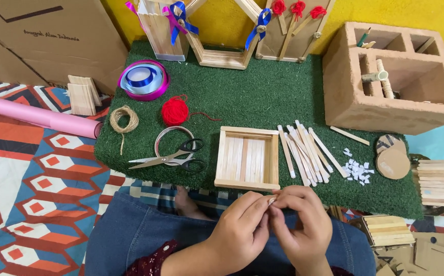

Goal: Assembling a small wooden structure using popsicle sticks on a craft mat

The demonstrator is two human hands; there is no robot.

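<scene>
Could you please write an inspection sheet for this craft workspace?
Surface: green turf mat over a patterned cloth.
Job's things: small pale piece pinched between both hands; stick tray; loose craft sticks.
Clutter: scissors, red yarn, twine, ribbon spool, paper bits.
Hands: left hand and right hand, fingertips together.
Cables: nothing seen.
Surroundings: cardboard organizer, pink roll, yellow wall.

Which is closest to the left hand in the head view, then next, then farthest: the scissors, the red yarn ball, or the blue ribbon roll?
1. Scissors, up and left of the left hand.
2. Red yarn ball, farther back.
3. Blue ribbon roll, far back left.
</scene>
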